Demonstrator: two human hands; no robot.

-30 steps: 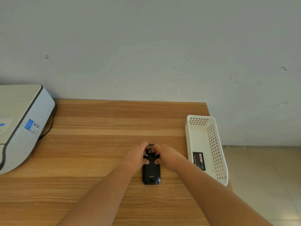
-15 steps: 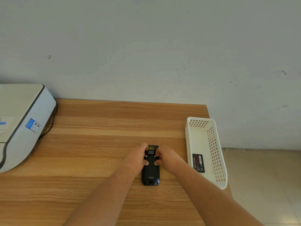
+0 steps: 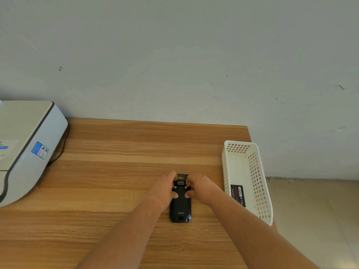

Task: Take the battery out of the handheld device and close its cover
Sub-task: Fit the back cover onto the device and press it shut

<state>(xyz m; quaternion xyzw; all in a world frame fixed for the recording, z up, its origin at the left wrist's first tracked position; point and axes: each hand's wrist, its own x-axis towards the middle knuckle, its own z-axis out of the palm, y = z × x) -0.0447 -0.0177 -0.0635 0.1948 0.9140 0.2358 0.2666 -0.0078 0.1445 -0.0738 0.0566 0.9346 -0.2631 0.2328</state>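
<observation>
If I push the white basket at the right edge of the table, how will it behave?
The white basket is perforated plastic holding only one flat battery, so it is probably light and would slide easily. It sits at the edge of the table, so a push rightward might tip it off. Its thin walls likely flex.

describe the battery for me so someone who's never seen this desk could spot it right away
Start at the wooden table and go to its right edge, where a white perforated basket sits. The battery lies flat on the basket's floor at the near end. It is the only thing in the basket: a black slab with a red and white label.
</observation>
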